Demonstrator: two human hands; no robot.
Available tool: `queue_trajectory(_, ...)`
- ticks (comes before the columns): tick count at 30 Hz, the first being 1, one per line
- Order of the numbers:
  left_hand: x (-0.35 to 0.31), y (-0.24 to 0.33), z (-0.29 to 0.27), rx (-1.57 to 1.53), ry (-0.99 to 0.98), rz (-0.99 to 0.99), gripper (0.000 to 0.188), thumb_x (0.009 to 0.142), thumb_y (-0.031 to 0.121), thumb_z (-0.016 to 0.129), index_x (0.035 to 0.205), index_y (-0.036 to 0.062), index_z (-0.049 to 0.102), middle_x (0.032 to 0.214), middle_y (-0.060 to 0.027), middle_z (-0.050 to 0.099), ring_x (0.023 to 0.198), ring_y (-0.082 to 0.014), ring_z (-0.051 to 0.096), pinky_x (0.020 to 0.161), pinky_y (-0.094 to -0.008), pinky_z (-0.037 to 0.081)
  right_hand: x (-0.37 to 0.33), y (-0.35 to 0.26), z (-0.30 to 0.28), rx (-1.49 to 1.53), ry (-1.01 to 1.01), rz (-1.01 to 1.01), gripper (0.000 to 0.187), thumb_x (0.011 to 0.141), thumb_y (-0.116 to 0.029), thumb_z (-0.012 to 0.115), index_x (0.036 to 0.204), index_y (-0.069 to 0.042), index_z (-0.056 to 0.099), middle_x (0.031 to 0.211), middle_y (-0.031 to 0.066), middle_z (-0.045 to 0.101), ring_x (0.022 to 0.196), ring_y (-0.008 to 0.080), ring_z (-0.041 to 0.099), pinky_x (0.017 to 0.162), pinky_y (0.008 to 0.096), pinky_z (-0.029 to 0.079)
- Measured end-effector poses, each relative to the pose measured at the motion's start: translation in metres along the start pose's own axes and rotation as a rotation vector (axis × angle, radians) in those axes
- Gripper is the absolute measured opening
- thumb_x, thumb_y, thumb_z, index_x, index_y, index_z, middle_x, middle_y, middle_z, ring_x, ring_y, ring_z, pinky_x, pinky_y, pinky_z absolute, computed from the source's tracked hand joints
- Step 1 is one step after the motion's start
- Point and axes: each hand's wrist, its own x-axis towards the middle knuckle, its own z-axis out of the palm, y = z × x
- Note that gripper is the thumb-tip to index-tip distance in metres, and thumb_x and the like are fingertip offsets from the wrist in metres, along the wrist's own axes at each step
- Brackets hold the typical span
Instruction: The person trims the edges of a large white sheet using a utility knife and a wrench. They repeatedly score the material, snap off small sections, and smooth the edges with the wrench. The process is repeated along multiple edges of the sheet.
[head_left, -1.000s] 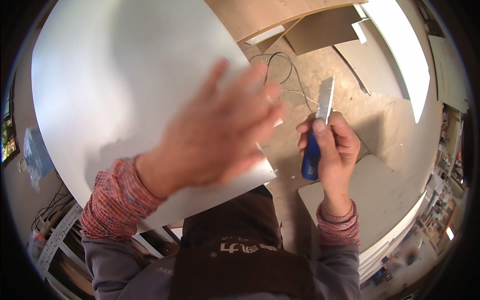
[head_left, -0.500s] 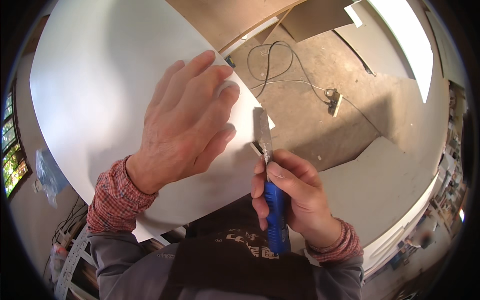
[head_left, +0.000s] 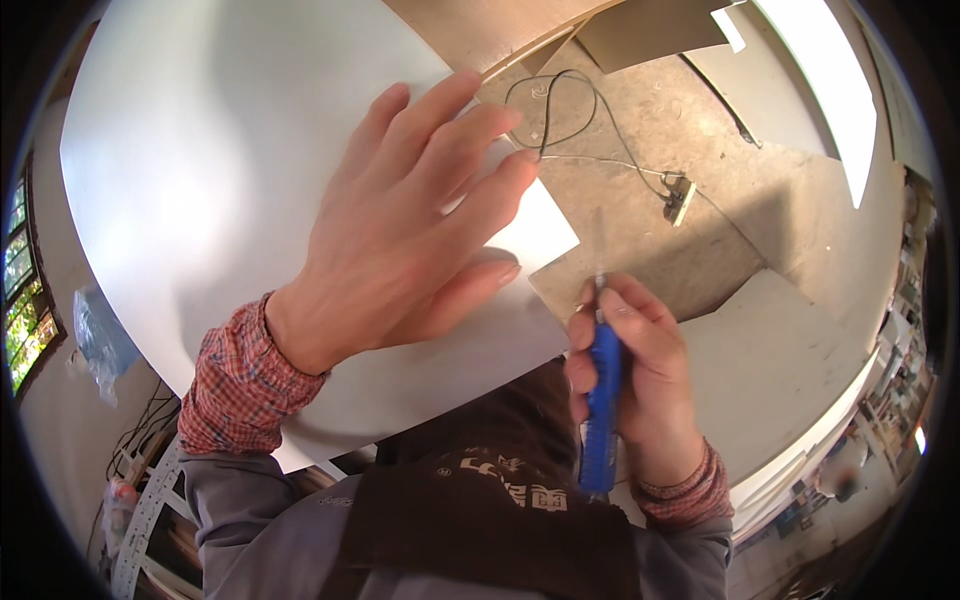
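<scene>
Brown floor (head_left: 720, 165) is showing past the big white board (head_left: 180, 220), with a black cord (head_left: 612, 118) looping across it to a small power strip (head_left: 681, 201). Light is coming in at a window (head_left: 30, 300) on the far left, and a clear blue plastic bag (head_left: 103, 340) is hanging near it. On the right, a gray board (head_left: 780, 350) is lying low down.

The right hand (head_left: 645, 365) is closing around a blue utility knife (head_left: 601, 400). Its fingers are wrapping one side of the handle, and its thumb is pressing near the top. The knife is standing nearly straight up and down in the view, just past the white board's edge and in front of the dark apron (head_left: 450, 530). Its blade (head_left: 599, 240) is pointing away from the person and looking thin and blurry.

The left hand (head_left: 400, 240) is holding nothing. Its fingers are spreading apart over the white board, palm down, close to the edge. I cannot tell if they are touching it. White board is poking out past the thumb in a sharp corner.
</scene>
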Motion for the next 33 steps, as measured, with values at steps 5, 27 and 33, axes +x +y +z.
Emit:
queue_trajectory(5, 0.029, 0.001, 0.010, -0.054, -0.040, 0.075, 0.050, 0.075, 0.033, 0.083, 0.115, 0.0065, 0.071, 0.126, -0.0144, 0.065, 0.131, -0.0404, 0.055, 0.114, -0.0581, 0.037, -0.003, -0.007, -0.022, -0.041, 0.027, -0.219, 0.022, 0.108, -0.022, 0.057, 0.114, -0.001, 0.058, 0.083, 0.0115, 0.067, 0.058, 0.0201, 0.065, 0.041, 0.0347, 0.055)
queue_trajectory(27, 0.029, -0.030, 0.002, -0.149, 0.101, 0.144, 0.029, 0.094, 0.021, 0.065, 0.109, -0.0036, 0.070, 0.112, -0.0172, 0.070, 0.114, -0.0399, 0.065, 0.104, -0.0544, 0.047, 0.041, 0.005, -0.018, -1.416, -0.143, -1.050, 0.014, 0.089, 0.004, 0.071, 0.102, -0.001, 0.068, 0.078, 0.0119, 0.063, 0.062, 0.0288, 0.062, 0.057, 0.0386, 0.050)
queue_trajectory(33, 0.034, -0.029, -0.003, -0.081, 0.089, 0.194, 0.029, 0.094, 0.021, 0.065, 0.108, -0.0038, 0.070, 0.111, -0.0173, 0.070, 0.113, -0.0382, 0.065, 0.106, -0.0539, 0.047, 0.040, 0.013, -0.024, -1.316, -0.043, -1.127, 0.010, 0.089, 0.004, 0.070, 0.097, -0.001, 0.068, 0.083, 0.0130, 0.068, 0.066, 0.0299, 0.066, 0.058, 0.0376, 0.052)
